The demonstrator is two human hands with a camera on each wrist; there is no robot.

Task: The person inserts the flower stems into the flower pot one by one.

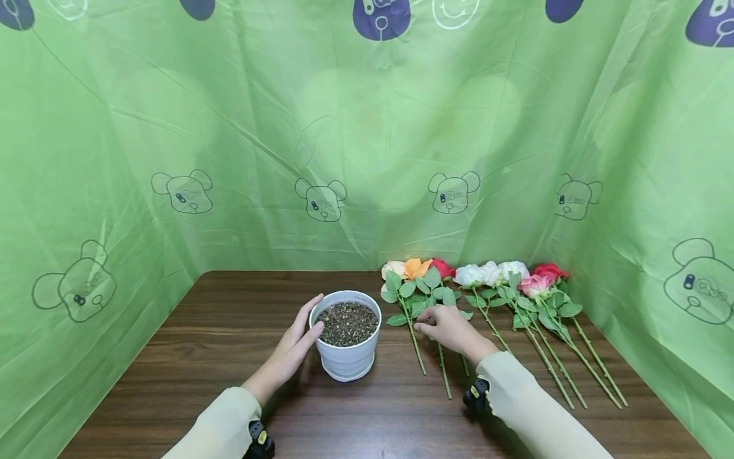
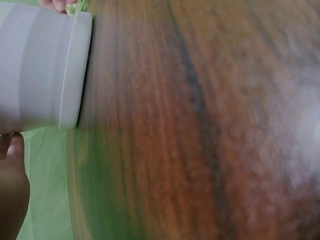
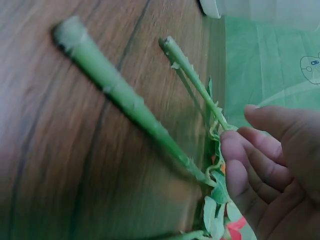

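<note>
A white ribbed flower pot (image 1: 348, 360) filled with dark soil (image 1: 348, 324) stands upright on a saucer. My left hand (image 1: 292, 341) rests against the pot's left side, fingers extended along the wall and thumb near the rim. In the left wrist view its fingertips touch the pot wall (image 2: 37, 70). My right hand (image 1: 450, 328) is over the left group of artificial roses, its fingertips beside a green stem (image 1: 414, 341). In the right wrist view the fingers are loosely bent near that stem (image 3: 192, 75), the thumb apart from them. A thicker stem (image 3: 120, 95) lies closer to the camera.
Under everything is a dark wooden table (image 1: 229, 331). The left group has peach, orange (image 1: 417, 268) and red blooms. Farther right lie white roses (image 1: 490, 273), a pink rose (image 1: 536, 285) and a red one (image 1: 552, 271), stems toward me. Green printed cloth (image 1: 378, 127) surrounds the table.
</note>
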